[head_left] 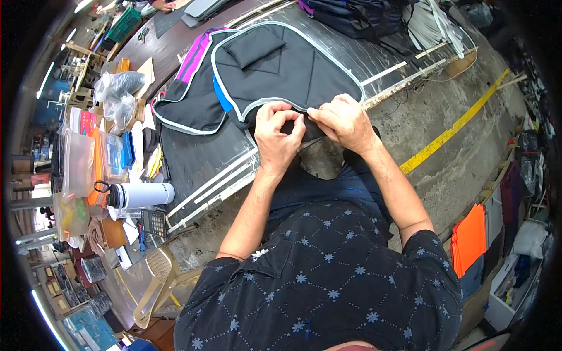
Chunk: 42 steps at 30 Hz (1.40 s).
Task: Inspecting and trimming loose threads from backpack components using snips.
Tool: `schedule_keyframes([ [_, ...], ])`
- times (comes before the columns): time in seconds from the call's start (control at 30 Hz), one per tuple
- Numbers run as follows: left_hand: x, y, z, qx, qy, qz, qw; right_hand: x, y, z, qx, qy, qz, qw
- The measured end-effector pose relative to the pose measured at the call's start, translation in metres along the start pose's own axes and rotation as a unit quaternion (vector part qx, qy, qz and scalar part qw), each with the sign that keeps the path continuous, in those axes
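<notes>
A black padded fabric panel point(328, 73) with light grey edge binding lies on the dark table and reaches its near edge. My right hand point(345, 124) is closed at the panel's bound near edge, thumb and index finger pinched on it. Close beside it, my left hand point(275, 137) has its thumb and index finger bent together in a ring at the same edge; whatever lies between those fingertips is too small to make out. A second black panel point(193, 108) with grey binding, a purple strip point(195, 58) and a blue patch point(222, 93) lies partly under the first.
On the left stand a white bottle point(143, 195) with a black lid, a calculator point(154, 222) and clear plastic boxes point(78, 164). A dark backpack point(357, 23) sits at the table's far side. A co-worker's hand point(164, 6) shows at the top. Orange sheets point(468, 240) hang at right.
</notes>
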<state>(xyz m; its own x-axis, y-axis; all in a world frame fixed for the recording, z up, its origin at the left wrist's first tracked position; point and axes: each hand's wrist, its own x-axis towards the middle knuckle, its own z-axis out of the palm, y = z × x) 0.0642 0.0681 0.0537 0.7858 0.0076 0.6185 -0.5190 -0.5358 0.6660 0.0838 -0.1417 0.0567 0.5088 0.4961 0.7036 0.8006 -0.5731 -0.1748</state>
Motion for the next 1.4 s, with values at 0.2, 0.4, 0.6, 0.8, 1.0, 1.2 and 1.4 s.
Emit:
schedule_keyframes([
  [0.2, -0.001, 0.002, -0.002, 0.008, -0.002, 0.007, 1.000, -0.004, -0.002, -0.001, -0.004, 0.015, 0.007, 1.000],
  [0.4, -0.011, 0.001, -0.023, 0.011, -0.018, 0.017, 1.000, -0.038, -0.007, -0.012, 0.091, 0.128, 0.181, 0.971],
  [0.6, 0.018, 0.045, -0.025, 0.120, -0.081, 0.175, 0.974, -0.115, -0.001, 0.007, 0.237, 0.261, 0.443, 0.824],
  [0.8, 0.065, 0.022, 0.027, 0.252, -0.278, 0.091, 0.922, -0.141, -0.009, 0.012, 0.318, 0.325, 0.515, 0.726],
  [1.0, 0.171, 0.024, -0.007, -0.164, 0.121, 0.021, 0.979, -0.144, 0.001, -0.008, 0.262, 0.368, 0.495, 0.742],
  [1.2, 0.167, 0.037, -0.042, -0.406, 0.175, -0.111, 0.890, -0.140, 0.003, -0.015, 0.252, 0.342, 0.468, 0.775],
  [1.4, 0.102, 0.005, -0.035, -0.426, 0.150, -0.196, 0.871, -0.090, -0.003, -0.014, 0.284, 0.287, 0.454, 0.794],
])
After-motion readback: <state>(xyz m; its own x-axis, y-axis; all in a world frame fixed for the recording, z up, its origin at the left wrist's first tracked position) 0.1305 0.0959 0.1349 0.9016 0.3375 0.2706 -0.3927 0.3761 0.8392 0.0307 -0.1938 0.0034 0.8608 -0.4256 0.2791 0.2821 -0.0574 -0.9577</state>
